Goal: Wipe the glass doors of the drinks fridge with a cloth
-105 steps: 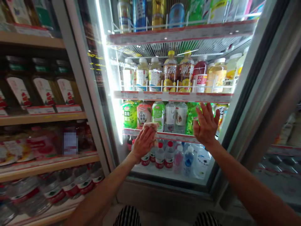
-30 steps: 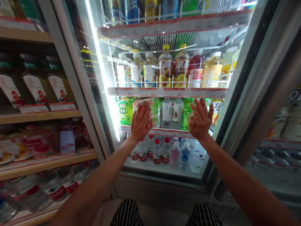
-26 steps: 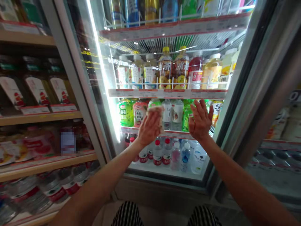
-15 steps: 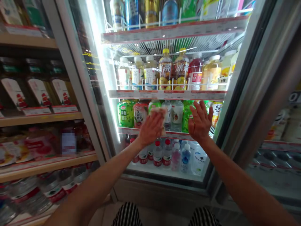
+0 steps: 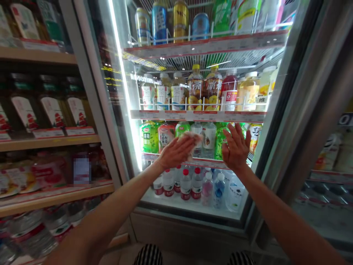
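Observation:
My left hand lies flat with its fingers stretched to the right, holding a pale crumpled cloth against the glass door of a lit drinks fridge. Part of the cloth is hidden under the palm and fingers. To the right, my right hand has its fingers pointing up and slightly apart, palm towards the glass, with nothing in it. Behind the hands, inside the fridge, stand large bottles, among them a green bottle and a clear bottle.
Fridge shelves hold cans, tea bottles and small red-capped water bottles. An open wooden shelf with bottles stands at left. A thick metal door frame runs along the right. My knees show below.
My left hand and the cloth have slid a little to the right across the glass. My right hand stays in nearly the same place. The view has tilted slightly upwards.

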`<state>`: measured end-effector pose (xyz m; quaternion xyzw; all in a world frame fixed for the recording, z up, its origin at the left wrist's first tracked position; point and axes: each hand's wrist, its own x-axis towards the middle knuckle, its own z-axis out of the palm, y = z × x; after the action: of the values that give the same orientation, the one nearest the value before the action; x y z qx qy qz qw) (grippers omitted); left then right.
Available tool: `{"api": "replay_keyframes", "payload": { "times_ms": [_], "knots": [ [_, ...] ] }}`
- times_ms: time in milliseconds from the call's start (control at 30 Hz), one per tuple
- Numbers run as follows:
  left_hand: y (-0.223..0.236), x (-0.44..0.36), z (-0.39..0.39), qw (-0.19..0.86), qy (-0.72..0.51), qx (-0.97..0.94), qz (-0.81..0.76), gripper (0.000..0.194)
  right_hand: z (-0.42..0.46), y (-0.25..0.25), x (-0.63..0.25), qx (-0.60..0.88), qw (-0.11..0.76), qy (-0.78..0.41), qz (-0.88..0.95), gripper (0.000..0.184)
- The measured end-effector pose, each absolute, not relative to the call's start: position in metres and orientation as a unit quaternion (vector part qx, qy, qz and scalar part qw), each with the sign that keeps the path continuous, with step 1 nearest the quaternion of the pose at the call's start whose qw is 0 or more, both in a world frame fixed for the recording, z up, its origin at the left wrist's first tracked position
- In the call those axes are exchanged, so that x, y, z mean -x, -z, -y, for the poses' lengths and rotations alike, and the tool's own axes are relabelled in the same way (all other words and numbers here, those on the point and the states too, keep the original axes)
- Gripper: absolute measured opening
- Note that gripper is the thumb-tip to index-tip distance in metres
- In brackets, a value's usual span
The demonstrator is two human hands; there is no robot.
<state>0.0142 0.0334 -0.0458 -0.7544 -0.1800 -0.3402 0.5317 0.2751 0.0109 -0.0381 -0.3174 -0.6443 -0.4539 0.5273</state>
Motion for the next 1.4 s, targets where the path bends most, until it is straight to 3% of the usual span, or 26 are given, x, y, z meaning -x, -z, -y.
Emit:
{"api": "replay_keyframes", "payload": {
  "times_ms": [100, 167, 333, 400, 533, 600, 767, 900, 967, 1167, 1233, 1333, 1400],
  "knots": [
    [0.027, -0.002, -0.041, 0.488, 0.51, 0.644, 0.294, 0.06, -0.011, 0.038, -0.275, 0.324, 0.525, 0.452, 0.645, 0.047],
    [0.023, 0.0, -0.042, 0.466, 0.556, 0.608, 0.323, 0.061, -0.011, 0.039, -0.275, 0.326, 0.525, 0.448, 0.646, 0.047],
    [0.042, 0.012, -0.038, 0.531, 0.344, 0.75, 0.193, 0.059, -0.011, 0.039, -0.276, 0.325, 0.527, 0.442, 0.65, 0.048],
    [0.043, 0.03, -0.041, 0.53, 0.388, 0.718, 0.232, 0.058, -0.011, 0.039, -0.276, 0.32, 0.528, 0.444, 0.649, 0.048],
    [0.029, 0.051, -0.049, 0.464, 0.598, 0.562, 0.335, 0.055, -0.012, 0.039, -0.276, 0.319, 0.528, 0.45, 0.645, 0.047],
    [0.021, 0.045, -0.048, 0.453, 0.6, 0.579, 0.316, 0.056, -0.013, 0.04, -0.277, 0.32, 0.527, 0.455, 0.643, 0.046],
    [-0.003, 0.038, -0.049, 0.502, 0.401, 0.743, 0.189, 0.057, -0.019, 0.041, -0.279, 0.302, 0.522, 0.478, 0.639, 0.046],
    [-0.023, 0.056, -0.062, 0.453, 0.616, 0.568, 0.306, 0.053, -0.019, 0.041, -0.279, 0.303, 0.522, 0.479, 0.637, 0.047],
    [-0.021, 0.05, -0.063, 0.435, 0.644, 0.536, 0.331, 0.054, -0.018, 0.041, -0.278, 0.308, 0.522, 0.478, 0.636, 0.048],
    [-0.006, 0.022, -0.049, 0.49, 0.357, 0.766, 0.212, 0.06, -0.016, 0.041, -0.277, 0.3, 0.531, 0.465, 0.641, 0.047],
    [-0.021, 0.027, -0.049, 0.481, 0.399, 0.742, 0.244, 0.06, -0.016, 0.041, -0.277, 0.306, 0.532, 0.457, 0.643, 0.048],
    [-0.049, 0.021, -0.051, 0.448, 0.562, 0.616, 0.322, 0.058, -0.015, 0.04, -0.276, 0.316, 0.528, 0.453, 0.645, 0.049],
    [-0.055, 0.001, -0.048, 0.46, 0.58, 0.597, 0.308, 0.059, -0.015, 0.039, -0.276, 0.314, 0.527, 0.456, 0.645, 0.051]
  ]
}}
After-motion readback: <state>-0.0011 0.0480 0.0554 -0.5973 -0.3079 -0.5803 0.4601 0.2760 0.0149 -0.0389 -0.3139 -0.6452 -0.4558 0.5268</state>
